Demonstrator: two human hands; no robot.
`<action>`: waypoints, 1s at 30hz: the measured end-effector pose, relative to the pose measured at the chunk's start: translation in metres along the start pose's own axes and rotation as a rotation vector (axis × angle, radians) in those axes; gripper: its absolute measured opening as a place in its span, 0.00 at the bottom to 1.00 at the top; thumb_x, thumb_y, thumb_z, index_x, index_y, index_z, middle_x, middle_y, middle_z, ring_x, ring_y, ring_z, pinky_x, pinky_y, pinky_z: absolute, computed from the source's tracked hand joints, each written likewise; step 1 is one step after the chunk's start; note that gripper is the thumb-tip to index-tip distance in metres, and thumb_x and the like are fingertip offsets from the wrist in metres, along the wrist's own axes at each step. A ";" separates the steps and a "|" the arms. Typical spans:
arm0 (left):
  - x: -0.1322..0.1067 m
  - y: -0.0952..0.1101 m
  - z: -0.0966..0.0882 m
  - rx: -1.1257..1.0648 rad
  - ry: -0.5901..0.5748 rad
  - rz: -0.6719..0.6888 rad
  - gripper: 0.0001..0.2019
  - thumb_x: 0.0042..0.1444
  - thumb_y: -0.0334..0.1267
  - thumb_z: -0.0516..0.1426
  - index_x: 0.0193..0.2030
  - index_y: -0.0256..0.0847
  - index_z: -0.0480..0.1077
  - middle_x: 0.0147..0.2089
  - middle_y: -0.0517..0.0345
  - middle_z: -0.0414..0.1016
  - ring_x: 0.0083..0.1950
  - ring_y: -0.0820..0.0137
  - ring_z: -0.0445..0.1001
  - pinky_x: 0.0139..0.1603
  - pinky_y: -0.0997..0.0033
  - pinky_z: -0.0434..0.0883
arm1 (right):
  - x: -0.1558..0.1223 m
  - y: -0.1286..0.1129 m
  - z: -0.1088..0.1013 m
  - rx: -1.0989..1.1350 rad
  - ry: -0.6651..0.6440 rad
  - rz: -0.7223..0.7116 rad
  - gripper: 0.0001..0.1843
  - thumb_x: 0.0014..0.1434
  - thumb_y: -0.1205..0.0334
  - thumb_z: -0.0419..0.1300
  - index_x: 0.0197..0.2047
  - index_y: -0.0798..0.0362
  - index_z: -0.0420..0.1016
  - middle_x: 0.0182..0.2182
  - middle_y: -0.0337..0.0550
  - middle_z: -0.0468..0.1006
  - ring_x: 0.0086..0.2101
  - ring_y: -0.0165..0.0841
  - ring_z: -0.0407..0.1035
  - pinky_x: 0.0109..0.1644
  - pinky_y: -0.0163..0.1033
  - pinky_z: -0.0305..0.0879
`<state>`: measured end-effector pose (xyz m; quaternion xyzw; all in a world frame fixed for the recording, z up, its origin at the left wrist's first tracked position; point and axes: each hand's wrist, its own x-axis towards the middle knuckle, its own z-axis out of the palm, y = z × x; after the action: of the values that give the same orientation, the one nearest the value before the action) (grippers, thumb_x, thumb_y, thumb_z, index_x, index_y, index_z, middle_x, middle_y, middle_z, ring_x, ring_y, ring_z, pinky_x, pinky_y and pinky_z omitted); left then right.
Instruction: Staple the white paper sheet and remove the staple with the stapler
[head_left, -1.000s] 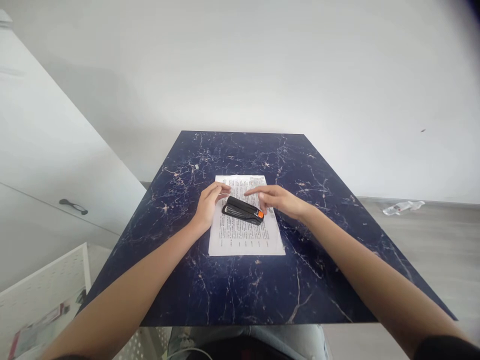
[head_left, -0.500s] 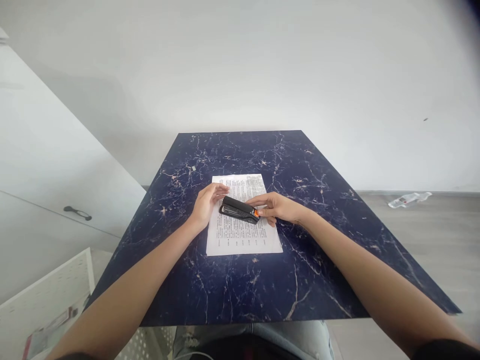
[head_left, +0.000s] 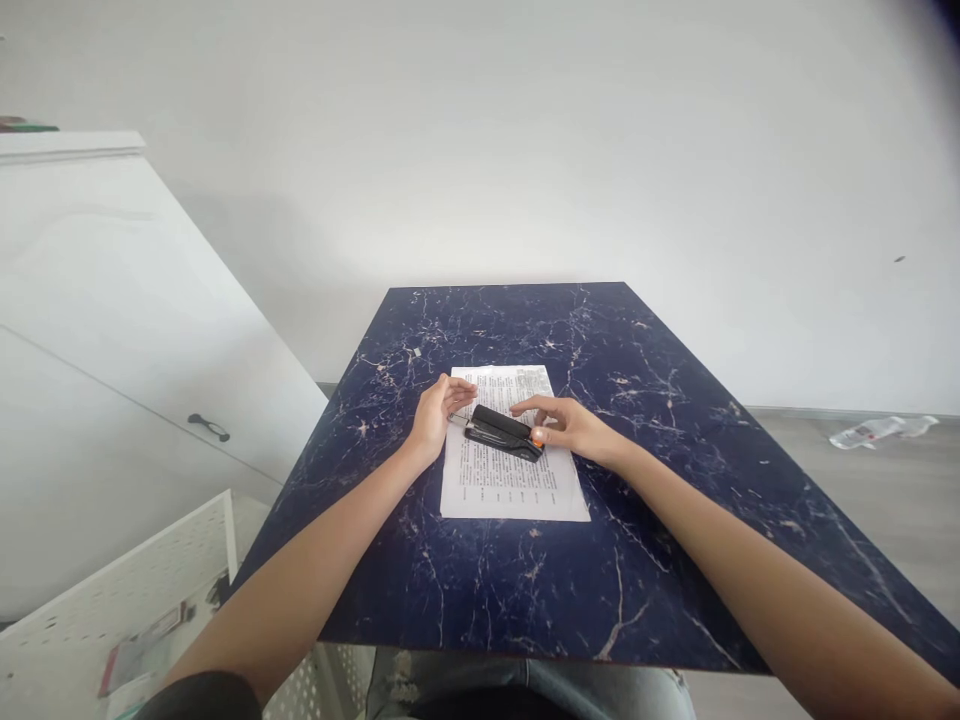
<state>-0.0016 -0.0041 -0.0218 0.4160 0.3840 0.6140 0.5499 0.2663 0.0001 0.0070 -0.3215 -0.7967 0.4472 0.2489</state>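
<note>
A black stapler with an orange end lies slanted across a printed sheet of paper on a dark blue marbled table. My right hand holds the stapler's orange end between thumb and fingers. My left hand rests on the paper's left edge, its curled fingertips at the stapler's metal front end. Whether those fingers pinch the stapler or only touch it is unclear.
A white cabinet with a dark handle stands to the left. A white perforated board lies on the floor below it. A plastic bottle lies on the grey floor at the right. A white wall is behind the table.
My right hand came down from hovering over the stapler and closed on its orange end. My left fingers moved in to its front end. The camera view shifted.
</note>
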 end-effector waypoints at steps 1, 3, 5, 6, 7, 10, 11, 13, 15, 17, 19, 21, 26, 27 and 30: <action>0.000 0.000 0.000 -0.006 -0.015 0.001 0.24 0.67 0.58 0.57 0.40 0.36 0.79 0.44 0.46 0.83 0.47 0.61 0.82 0.57 0.60 0.75 | 0.001 -0.002 0.007 -0.081 0.021 -0.037 0.24 0.59 0.49 0.71 0.56 0.49 0.81 0.49 0.48 0.81 0.35 0.34 0.71 0.39 0.42 0.71; -0.001 0.001 0.001 -0.020 -0.045 0.010 0.23 0.67 0.57 0.57 0.41 0.37 0.79 0.45 0.46 0.83 0.48 0.61 0.82 0.58 0.59 0.74 | 0.003 -0.006 0.021 -0.219 0.066 -0.076 0.17 0.57 0.54 0.72 0.48 0.50 0.82 0.42 0.45 0.80 0.35 0.34 0.71 0.40 0.43 0.70; -0.002 0.002 0.002 -0.040 -0.067 0.022 0.21 0.67 0.56 0.58 0.42 0.37 0.79 0.46 0.46 0.83 0.50 0.61 0.81 0.58 0.60 0.74 | 0.003 -0.009 0.032 -0.296 0.136 -0.103 0.07 0.60 0.59 0.70 0.42 0.50 0.81 0.36 0.42 0.78 0.33 0.34 0.71 0.39 0.42 0.68; -0.002 0.003 0.002 -0.053 -0.076 0.025 0.21 0.67 0.55 0.58 0.43 0.37 0.79 0.47 0.46 0.83 0.51 0.61 0.81 0.59 0.60 0.73 | 0.003 -0.009 0.035 -0.317 0.190 -0.128 0.04 0.61 0.62 0.68 0.41 0.50 0.81 0.36 0.41 0.78 0.33 0.34 0.71 0.39 0.42 0.69; -0.002 0.003 0.003 -0.064 -0.085 0.023 0.20 0.67 0.54 0.59 0.43 0.38 0.79 0.48 0.46 0.82 0.51 0.61 0.81 0.58 0.61 0.73 | 0.002 -0.009 0.036 -0.348 0.254 -0.168 0.05 0.63 0.64 0.66 0.43 0.50 0.81 0.36 0.42 0.78 0.34 0.35 0.71 0.40 0.43 0.69; -0.004 0.005 0.004 -0.104 -0.142 -0.037 0.15 0.65 0.50 0.63 0.46 0.39 0.79 0.52 0.48 0.81 0.53 0.62 0.80 0.57 0.62 0.73 | -0.001 -0.006 0.032 -0.613 0.418 -0.365 0.13 0.65 0.70 0.61 0.51 0.51 0.80 0.41 0.48 0.79 0.41 0.40 0.71 0.45 0.47 0.70; -0.004 0.005 0.005 -0.120 -0.165 -0.076 0.15 0.63 0.48 0.65 0.48 0.40 0.79 0.53 0.48 0.81 0.52 0.62 0.80 0.56 0.62 0.74 | -0.003 -0.006 0.029 -0.752 0.445 -0.430 0.16 0.66 0.72 0.60 0.54 0.52 0.79 0.43 0.50 0.79 0.42 0.42 0.70 0.46 0.48 0.68; -0.006 0.005 0.005 -0.142 -0.210 -0.150 0.19 0.60 0.44 0.69 0.55 0.42 0.77 0.53 0.47 0.82 0.50 0.62 0.81 0.54 0.60 0.75 | -0.006 -0.006 0.025 -1.010 0.451 -0.539 0.21 0.66 0.76 0.57 0.60 0.54 0.76 0.45 0.51 0.81 0.43 0.43 0.70 0.44 0.49 0.66; -0.007 0.004 0.005 -0.134 -0.242 -0.187 0.25 0.58 0.42 0.71 0.61 0.42 0.75 0.51 0.46 0.83 0.49 0.61 0.82 0.53 0.60 0.75 | -0.008 -0.007 0.024 -1.169 0.437 -0.619 0.25 0.66 0.79 0.56 0.63 0.54 0.74 0.47 0.51 0.82 0.43 0.42 0.70 0.44 0.48 0.64; -0.008 0.003 0.005 -0.100 -0.258 -0.191 0.27 0.57 0.40 0.71 0.62 0.41 0.74 0.49 0.45 0.83 0.48 0.62 0.82 0.52 0.61 0.75 | -0.009 -0.010 0.026 -1.236 0.433 -0.668 0.27 0.66 0.80 0.57 0.65 0.54 0.73 0.47 0.50 0.82 0.43 0.40 0.71 0.45 0.47 0.63; -0.008 0.001 0.004 -0.075 -0.252 -0.191 0.25 0.57 0.41 0.71 0.60 0.39 0.75 0.48 0.45 0.84 0.47 0.62 0.82 0.52 0.61 0.75 | -0.009 -0.012 0.028 -1.261 0.428 -0.676 0.27 0.67 0.79 0.57 0.66 0.53 0.71 0.47 0.49 0.83 0.44 0.40 0.71 0.45 0.46 0.63; -0.007 -0.001 0.003 -0.061 -0.243 -0.193 0.23 0.58 0.42 0.71 0.58 0.38 0.77 0.47 0.45 0.84 0.47 0.63 0.83 0.52 0.60 0.76 | -0.010 -0.013 0.030 -1.266 0.403 -0.645 0.28 0.68 0.78 0.56 0.68 0.50 0.71 0.48 0.48 0.83 0.45 0.40 0.72 0.47 0.46 0.63; -0.004 -0.006 0.000 -0.025 -0.173 -0.174 0.16 0.59 0.42 0.69 0.51 0.38 0.80 0.44 0.47 0.84 0.44 0.65 0.83 0.53 0.60 0.77 | -0.011 -0.007 0.029 -1.178 0.405 -0.514 0.30 0.69 0.77 0.55 0.68 0.44 0.71 0.48 0.46 0.83 0.46 0.41 0.73 0.47 0.47 0.63; -0.003 -0.006 0.000 -0.024 -0.156 -0.173 0.14 0.60 0.42 0.69 0.50 0.37 0.80 0.45 0.46 0.84 0.45 0.65 0.83 0.54 0.59 0.77 | -0.011 -0.006 0.029 -1.169 0.417 -0.501 0.30 0.69 0.77 0.55 0.68 0.43 0.72 0.47 0.47 0.83 0.46 0.41 0.73 0.46 0.48 0.63; -0.003 -0.005 0.000 -0.026 -0.145 -0.185 0.13 0.61 0.41 0.68 0.49 0.37 0.80 0.46 0.44 0.84 0.46 0.64 0.84 0.57 0.56 0.77 | -0.012 -0.005 0.026 -1.198 0.435 -0.500 0.28 0.69 0.76 0.55 0.67 0.44 0.73 0.47 0.47 0.83 0.46 0.41 0.74 0.46 0.48 0.63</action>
<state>0.0002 -0.0070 -0.0265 0.4151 0.3720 0.5338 0.6359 0.2550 -0.0250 -0.0019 -0.2928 -0.8888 -0.2163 0.2784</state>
